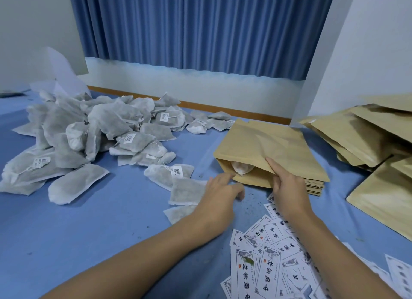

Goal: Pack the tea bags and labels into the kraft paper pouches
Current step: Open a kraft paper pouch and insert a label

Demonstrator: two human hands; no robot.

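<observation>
Kraft pouch [263,142] on blue sheet [100,227], blue curtain [200,27] behind, white wall [367,42]

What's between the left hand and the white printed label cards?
Only bare blue cloth flecked with dark crumbs, left hand to white printed label cards; head view.

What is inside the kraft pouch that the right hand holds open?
One white tea bag shows in the mouth of the kraft pouch, whose upper flap the right hand lifts. Anything deeper inside is covered by the paper and cannot be seen.
</observation>
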